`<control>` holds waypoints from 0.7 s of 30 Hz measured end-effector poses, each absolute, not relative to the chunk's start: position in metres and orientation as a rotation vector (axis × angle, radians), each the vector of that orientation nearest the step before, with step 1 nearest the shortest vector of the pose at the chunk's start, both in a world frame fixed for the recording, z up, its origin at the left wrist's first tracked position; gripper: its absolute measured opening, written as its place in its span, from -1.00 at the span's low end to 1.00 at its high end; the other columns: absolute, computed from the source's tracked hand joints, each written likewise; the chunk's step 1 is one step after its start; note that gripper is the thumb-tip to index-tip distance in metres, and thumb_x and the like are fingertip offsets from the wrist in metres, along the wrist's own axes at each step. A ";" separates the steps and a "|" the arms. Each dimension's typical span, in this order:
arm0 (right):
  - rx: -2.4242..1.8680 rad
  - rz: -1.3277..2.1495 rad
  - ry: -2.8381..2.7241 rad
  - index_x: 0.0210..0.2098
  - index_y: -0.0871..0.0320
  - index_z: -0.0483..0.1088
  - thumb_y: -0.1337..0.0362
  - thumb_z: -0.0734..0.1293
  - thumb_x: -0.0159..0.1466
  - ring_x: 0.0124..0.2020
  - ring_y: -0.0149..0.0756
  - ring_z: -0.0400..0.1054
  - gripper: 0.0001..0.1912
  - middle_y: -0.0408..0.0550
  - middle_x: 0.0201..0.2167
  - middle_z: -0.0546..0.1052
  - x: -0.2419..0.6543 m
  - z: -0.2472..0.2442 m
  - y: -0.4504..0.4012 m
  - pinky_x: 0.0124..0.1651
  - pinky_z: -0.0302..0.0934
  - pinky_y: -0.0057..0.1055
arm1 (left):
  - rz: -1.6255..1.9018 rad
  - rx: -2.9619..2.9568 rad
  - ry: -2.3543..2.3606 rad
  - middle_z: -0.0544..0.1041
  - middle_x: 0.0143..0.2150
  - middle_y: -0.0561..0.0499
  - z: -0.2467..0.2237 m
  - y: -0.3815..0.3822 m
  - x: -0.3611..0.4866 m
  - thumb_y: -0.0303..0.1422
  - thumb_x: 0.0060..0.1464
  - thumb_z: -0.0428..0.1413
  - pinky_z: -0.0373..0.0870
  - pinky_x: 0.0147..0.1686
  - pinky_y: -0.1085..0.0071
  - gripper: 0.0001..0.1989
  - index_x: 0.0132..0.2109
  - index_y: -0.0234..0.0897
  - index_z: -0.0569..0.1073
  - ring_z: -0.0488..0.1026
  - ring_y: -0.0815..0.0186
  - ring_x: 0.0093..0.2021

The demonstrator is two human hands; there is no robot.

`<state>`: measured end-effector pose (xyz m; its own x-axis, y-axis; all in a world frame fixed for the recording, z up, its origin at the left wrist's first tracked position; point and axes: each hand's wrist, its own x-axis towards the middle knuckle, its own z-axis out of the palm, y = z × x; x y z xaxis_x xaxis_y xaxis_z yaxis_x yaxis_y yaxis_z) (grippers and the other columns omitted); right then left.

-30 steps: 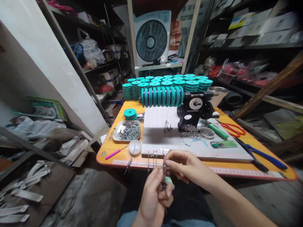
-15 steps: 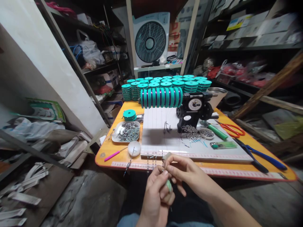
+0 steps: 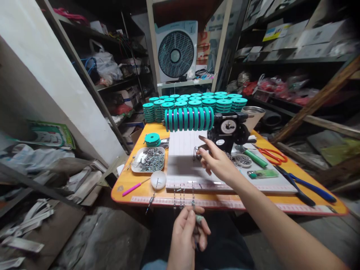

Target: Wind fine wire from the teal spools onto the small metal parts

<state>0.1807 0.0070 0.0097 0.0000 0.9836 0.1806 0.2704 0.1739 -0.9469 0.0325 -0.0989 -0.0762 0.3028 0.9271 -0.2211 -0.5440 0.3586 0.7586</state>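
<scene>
My left hand (image 3: 187,228) is closed in a pinch on a thin line just below the table's front edge. A small dark piece (image 3: 193,203) sits on this line above the fingertips. Green tape (image 3: 198,218) wraps one finger. My right hand (image 3: 215,159) reaches over the white board (image 3: 180,168), index finger stretched out and the others loosely bent, with nothing visible in it. Beside its fingertips are thin dark pieces (image 3: 194,154). Above hangs a row of teal spools (image 3: 189,119) on a black winding machine (image 3: 225,131), thin lines running down from it.
On the left are a tray of small metal parts (image 3: 149,159), a white cup (image 3: 158,180) and a pink-handled tool (image 3: 131,189). Orange scissors (image 3: 274,154), a green lighter (image 3: 263,173) and blue-handled pliers (image 3: 312,187) lie right. Stacked teal spools (image 3: 223,103) stand behind.
My right hand has left my left hand and moved up and forward over the board, its fingers spreading. My left hand stays low, still pinching the line.
</scene>
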 end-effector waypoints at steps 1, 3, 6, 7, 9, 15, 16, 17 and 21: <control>-1.283 0.891 -1.473 0.22 0.05 0.08 0.15 0.20 0.29 -0.67 -0.49 0.14 -0.48 -0.19 -0.50 0.36 0.180 0.012 0.018 -0.63 0.09 -0.54 | 1.062 0.648 0.730 0.45 -0.51 0.03 -0.083 -0.100 0.031 -0.07 0.05 0.13 0.03 -0.69 0.60 -0.61 -0.23 -0.37 0.41 0.19 0.57 -0.71; -1.286 0.891 -1.470 0.12 0.12 0.20 0.22 0.22 0.26 -0.68 -0.51 0.12 -0.56 -0.19 -0.54 0.37 0.178 0.014 0.034 -0.64 0.03 -0.55 | 1.040 0.687 0.756 0.50 -0.42 -0.04 -0.099 -0.104 0.027 -0.02 0.01 0.14 0.14 -0.66 0.57 -0.55 -0.19 -0.37 0.43 0.31 0.49 -0.67; -1.275 0.929 -1.458 -0.18 0.19 0.38 0.25 0.22 0.24 -0.69 -0.51 0.11 -0.79 -0.17 -0.58 0.36 0.178 0.012 0.042 -0.66 -0.05 -0.55 | 1.006 0.810 0.924 0.54 -0.32 -0.13 -0.126 -0.113 0.015 0.02 0.00 0.11 0.28 -0.59 0.48 -0.44 -0.01 -0.34 0.37 0.45 0.35 -0.59; -1.268 0.945 -1.453 -0.28 0.19 0.38 0.22 0.22 0.24 -0.70 -0.52 0.10 -0.82 -0.17 -0.59 0.35 0.179 0.012 0.040 -0.67 -0.07 -0.56 | 0.997 0.901 1.034 0.55 -0.31 -0.15 -0.132 -0.116 0.010 0.00 0.01 0.11 0.29 -0.57 0.47 -0.43 0.04 -0.33 0.34 0.47 0.32 -0.58; -1.242 0.989 -1.436 -0.38 0.18 0.33 0.14 0.22 0.26 -0.71 -0.54 0.07 -0.78 -0.17 -0.58 0.35 0.183 0.013 0.031 -0.70 -0.11 -0.57 | 0.955 1.158 1.264 0.57 -0.33 -0.15 -0.136 -0.123 0.000 -0.12 0.02 0.15 0.28 -0.56 0.46 -0.49 0.06 -0.31 0.37 0.45 0.33 -0.59; -1.117 1.285 -1.354 -0.35 0.16 0.29 -0.01 0.23 0.24 -0.77 -0.62 -0.08 -0.67 -0.21 -0.60 0.33 0.195 0.029 -0.009 -0.75 -0.25 -0.63 | 1.014 1.374 1.118 0.57 -0.31 -0.13 -0.071 -0.116 -0.003 -0.24 0.15 0.04 0.35 -0.48 0.45 -0.77 -0.16 -0.25 0.50 0.50 0.27 -0.45; -1.090 1.363 -1.318 -0.34 0.18 0.30 0.00 0.25 0.23 -0.78 -0.64 -0.11 -0.66 -0.21 -0.62 0.33 0.197 0.032 -0.015 -0.75 -0.28 -0.64 | 1.103 1.370 1.090 0.56 -0.20 -0.15 -0.056 -0.111 0.000 -0.24 0.16 0.04 0.39 -0.34 0.41 -0.76 -0.12 -0.23 0.49 0.51 0.22 -0.30; -1.067 1.443 -1.278 -0.34 0.19 0.32 0.01 0.27 0.22 -0.79 -0.66 -0.13 -0.67 -0.21 -0.63 0.33 0.198 0.035 -0.020 -0.76 -0.31 -0.65 | 1.178 1.368 1.063 0.52 -0.08 -0.16 -0.042 -0.105 0.004 -0.26 0.17 0.03 0.37 -0.15 0.36 -0.74 -0.05 -0.21 0.47 0.48 0.18 -0.13; -1.003 1.649 -1.182 -0.32 0.22 0.37 0.07 0.29 0.24 -0.83 -0.68 -0.13 -0.70 -0.20 -0.69 0.34 0.198 0.042 -0.037 -0.79 -0.33 -0.68 | 1.137 1.474 0.895 0.23 0.27 -0.06 -0.009 -0.079 0.024 -0.29 0.25 -0.07 -0.02 0.23 0.28 -0.59 0.23 -0.11 0.23 0.11 0.20 0.27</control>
